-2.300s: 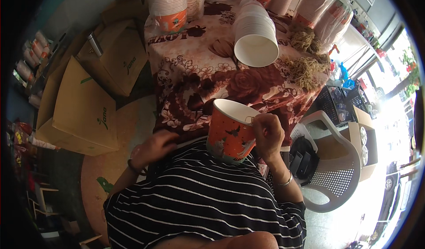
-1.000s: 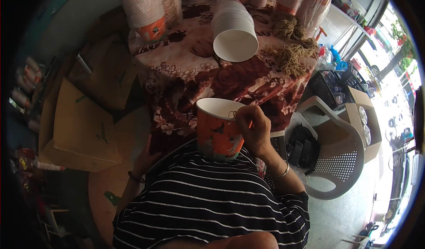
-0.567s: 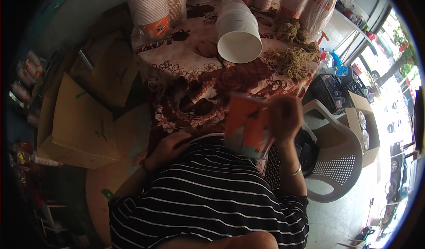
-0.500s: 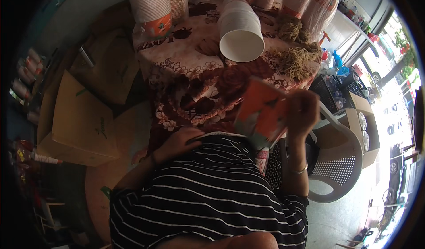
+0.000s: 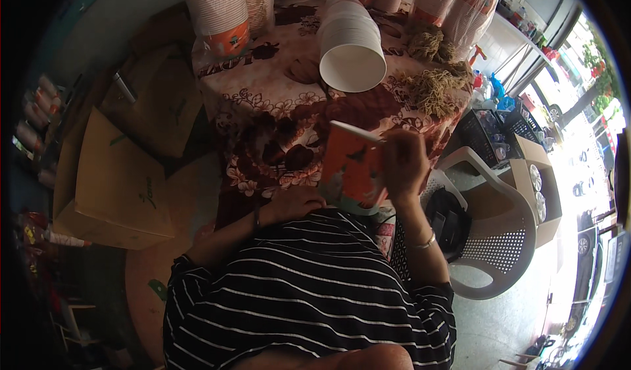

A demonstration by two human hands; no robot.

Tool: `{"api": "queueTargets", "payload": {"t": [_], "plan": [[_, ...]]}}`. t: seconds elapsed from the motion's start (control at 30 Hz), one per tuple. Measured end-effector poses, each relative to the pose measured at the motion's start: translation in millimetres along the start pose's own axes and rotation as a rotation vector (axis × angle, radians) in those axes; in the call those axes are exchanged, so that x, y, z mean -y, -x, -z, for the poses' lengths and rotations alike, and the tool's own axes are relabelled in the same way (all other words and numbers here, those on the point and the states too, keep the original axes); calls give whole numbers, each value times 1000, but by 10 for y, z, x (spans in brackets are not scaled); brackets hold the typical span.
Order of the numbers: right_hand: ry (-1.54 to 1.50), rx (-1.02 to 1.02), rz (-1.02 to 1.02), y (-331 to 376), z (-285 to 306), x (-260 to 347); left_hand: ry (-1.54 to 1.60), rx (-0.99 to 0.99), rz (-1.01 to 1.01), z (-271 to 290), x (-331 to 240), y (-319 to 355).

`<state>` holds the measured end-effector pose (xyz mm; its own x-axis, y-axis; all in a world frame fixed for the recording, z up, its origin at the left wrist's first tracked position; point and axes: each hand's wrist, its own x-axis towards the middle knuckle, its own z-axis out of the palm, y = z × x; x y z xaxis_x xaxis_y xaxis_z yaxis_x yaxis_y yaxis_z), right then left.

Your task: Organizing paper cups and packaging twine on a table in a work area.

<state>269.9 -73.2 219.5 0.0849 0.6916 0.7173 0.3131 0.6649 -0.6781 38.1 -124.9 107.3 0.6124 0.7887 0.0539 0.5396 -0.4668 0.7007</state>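
Right hand [image 5: 406, 163], just right of centre frame: fingers curled tight, gripping orange cup [image 5: 351, 166] at upper right side by the rim. Cup at centre frame, tilted, white rim sloping down toward the right; dark and grey printed figures on wall, green band at bottom. Interior hidden from this view.

Left hand [image 5: 296, 202], just left of cup's lower end: fingers partly extended, loosely bent, fingertips close to base. Contact with cup: cannot tell. Dark band [image 5: 256, 219] on left wrist, pale bracelet [image 5: 427, 240] on right. Striped garment [image 5: 309, 271] across lower centre, just below left hand.

Upper centre: white cup stack [image 5: 353, 67] lying on floral tablecloth [image 5: 263, 117], open mouth toward the viewer, far end in clear plastic. To the right of it, tan cord bundle [image 5: 434, 90], with a second clump just above. Upper left: tall wrapped cup stack [image 5: 213, 8], upright. Left side of frame: cardboard box [image 5: 121, 186]. Right side: pale plastic chair [image 5: 506, 251], black bag [image 5: 447, 219] on seat.
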Motion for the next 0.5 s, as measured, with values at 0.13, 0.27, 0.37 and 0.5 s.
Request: {"api": "queueTargets", "payload": {"t": [0.13, 0.27, 0.37, 0.5], "plan": [[65, 87, -51, 269, -221, -9, -36, -167, -6, 119, 56, 331], [6, 147, -23, 303, -273, 89, -19, -321, 142, 575, -250, 684], [-29, 269, 66, 324, -377, 182, 19, -596, 59, 823, -587, 732], [-109, 364, -6, 323, -463, 280, -214, -770, -265, 993, -972, 380]]}}
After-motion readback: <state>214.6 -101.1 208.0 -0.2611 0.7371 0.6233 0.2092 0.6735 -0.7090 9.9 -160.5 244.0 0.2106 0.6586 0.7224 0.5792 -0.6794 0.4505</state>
